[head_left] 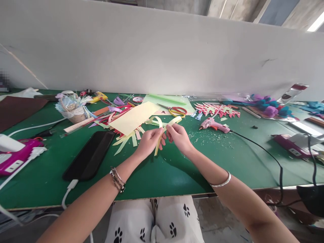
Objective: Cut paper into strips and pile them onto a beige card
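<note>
Left hand [149,140] and right hand [179,135] both pinching, fingertips just beside each other over the table [152,182], about mid-body. Thumb-and-finger grip on a pale yellow paper strip [176,120]; neither hand free.

Strip sits right at the fingertips, no reach involved. Left side: it arcs up and over into a loop beyond the left fingers, with a tail hanging toward the body. Right side: a flat length pokes out past the right fingertips, long axis running away and to the right. Can't tell if loop and right length are one piece or two; fingers cover the join. Key relation: that crossing lies in the narrow gap between the hands, about equally near both.

Next ring out: yellow sheet [134,118] beyond the left hand, cut strips [126,143] poking out from under it. Scissors [178,111] straight beyond the right hand, handles right, blades left. Pink glue gun [215,125] right of the right hand and nearer to it, nozzle pointing back left. Phone [88,157] lies left of the left hand, plugged in.
</note>
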`<action>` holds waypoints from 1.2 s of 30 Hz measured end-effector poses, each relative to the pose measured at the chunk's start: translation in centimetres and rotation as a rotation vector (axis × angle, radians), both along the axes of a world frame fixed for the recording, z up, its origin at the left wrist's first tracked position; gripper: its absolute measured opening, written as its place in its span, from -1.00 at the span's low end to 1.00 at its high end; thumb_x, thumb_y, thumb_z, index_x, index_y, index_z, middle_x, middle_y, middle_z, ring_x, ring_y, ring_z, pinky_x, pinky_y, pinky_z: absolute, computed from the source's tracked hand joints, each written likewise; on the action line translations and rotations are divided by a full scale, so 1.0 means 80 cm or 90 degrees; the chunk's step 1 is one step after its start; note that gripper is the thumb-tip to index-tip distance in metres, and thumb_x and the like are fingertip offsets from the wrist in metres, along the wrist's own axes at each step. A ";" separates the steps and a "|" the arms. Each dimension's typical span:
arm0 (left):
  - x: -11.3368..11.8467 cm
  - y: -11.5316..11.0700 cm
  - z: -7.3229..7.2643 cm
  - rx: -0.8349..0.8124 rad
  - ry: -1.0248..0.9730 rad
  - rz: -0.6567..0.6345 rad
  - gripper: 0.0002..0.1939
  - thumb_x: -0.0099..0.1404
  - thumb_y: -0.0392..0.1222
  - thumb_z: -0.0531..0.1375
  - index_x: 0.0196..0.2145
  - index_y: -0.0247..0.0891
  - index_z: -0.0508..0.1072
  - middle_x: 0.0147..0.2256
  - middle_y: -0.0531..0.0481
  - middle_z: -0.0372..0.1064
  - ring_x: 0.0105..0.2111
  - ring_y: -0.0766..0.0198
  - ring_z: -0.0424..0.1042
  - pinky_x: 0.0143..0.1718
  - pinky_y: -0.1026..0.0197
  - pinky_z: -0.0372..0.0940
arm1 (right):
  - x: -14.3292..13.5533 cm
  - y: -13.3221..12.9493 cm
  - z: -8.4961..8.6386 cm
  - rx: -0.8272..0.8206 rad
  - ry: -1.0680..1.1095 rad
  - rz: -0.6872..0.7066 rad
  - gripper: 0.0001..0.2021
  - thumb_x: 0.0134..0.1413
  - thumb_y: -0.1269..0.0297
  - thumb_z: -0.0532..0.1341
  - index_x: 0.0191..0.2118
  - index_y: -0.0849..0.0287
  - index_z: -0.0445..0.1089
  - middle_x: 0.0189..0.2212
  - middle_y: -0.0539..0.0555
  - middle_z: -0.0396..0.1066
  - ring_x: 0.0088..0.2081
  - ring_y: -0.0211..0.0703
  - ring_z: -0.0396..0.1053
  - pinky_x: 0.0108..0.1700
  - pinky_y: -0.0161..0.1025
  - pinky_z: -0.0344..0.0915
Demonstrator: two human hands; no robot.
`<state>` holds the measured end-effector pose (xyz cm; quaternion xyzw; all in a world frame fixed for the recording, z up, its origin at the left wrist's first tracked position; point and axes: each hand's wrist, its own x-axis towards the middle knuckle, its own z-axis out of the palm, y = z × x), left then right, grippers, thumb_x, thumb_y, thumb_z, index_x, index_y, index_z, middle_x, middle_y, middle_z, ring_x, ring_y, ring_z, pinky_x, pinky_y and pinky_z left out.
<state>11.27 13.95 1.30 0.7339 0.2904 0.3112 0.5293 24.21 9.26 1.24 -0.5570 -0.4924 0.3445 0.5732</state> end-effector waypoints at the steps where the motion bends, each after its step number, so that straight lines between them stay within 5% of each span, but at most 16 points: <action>1: 0.000 0.000 0.000 -0.001 0.005 0.001 -0.56 0.27 0.12 -0.03 -0.53 -0.28 0.31 -0.64 0.07 0.29 -0.70 0.38 0.31 -0.61 0.33 0.23 | 0.000 0.000 0.000 0.004 0.003 0.007 -0.63 0.08 0.08 0.05 -0.63 0.16 0.09 -0.72 -0.12 0.11 -0.68 -0.41 0.09 -0.59 -0.38 0.09; 7: -0.001 -0.003 -0.003 0.067 0.020 0.052 -0.55 0.28 0.10 -0.04 -0.59 -0.27 0.28 -0.67 0.08 0.28 -0.72 0.37 0.30 -0.66 0.34 0.20 | -0.005 -0.003 0.001 0.012 -0.023 0.110 -0.67 0.07 0.09 0.08 -0.59 0.16 0.11 -0.69 -0.09 0.21 -0.62 -0.35 0.25 -0.59 -0.40 0.09; 12: 0.000 -0.004 0.001 0.049 -0.003 0.131 -0.56 0.29 0.08 -0.07 -0.59 -0.25 0.26 -0.67 0.07 0.29 -0.72 0.36 0.30 -0.65 0.33 0.23 | -0.004 -0.004 0.001 0.000 -0.034 0.058 -0.67 0.06 0.14 0.07 -0.63 0.15 0.08 -0.73 -0.12 0.14 -0.68 -0.41 0.08 -0.61 -0.38 0.07; 18: 0.000 -0.003 0.001 0.041 0.022 0.050 -0.57 0.26 0.12 -0.02 -0.54 -0.27 0.33 -0.61 0.04 0.35 -0.64 0.32 0.37 -0.58 0.31 0.27 | -0.002 -0.001 0.001 0.033 0.038 0.022 -0.65 0.08 0.09 0.06 -0.62 0.15 0.07 -0.72 -0.13 0.10 -0.68 -0.41 0.08 -0.60 -0.38 0.07; 25: 0.001 -0.008 0.001 0.105 0.044 0.068 -0.55 0.31 0.05 -0.09 -0.59 -0.26 0.28 -0.67 0.06 0.31 -0.70 0.35 0.32 -0.62 0.33 0.20 | -0.005 -0.002 -0.001 -0.010 -0.058 0.082 -0.61 0.06 0.00 0.07 -0.61 0.15 0.10 -0.75 -0.10 0.17 -0.68 -0.37 0.12 -0.60 -0.37 0.04; 36: -0.001 -0.002 0.000 0.109 0.051 0.137 -0.60 0.32 0.03 -0.12 -0.57 -0.21 0.20 -0.65 0.06 0.30 -0.66 0.31 0.34 -0.56 0.29 0.22 | -0.002 -0.001 -0.001 0.011 -0.055 0.014 -0.63 0.07 0.06 0.05 -0.64 0.14 0.04 -0.74 -0.13 0.04 -0.69 -0.40 0.03 -0.61 -0.36 0.01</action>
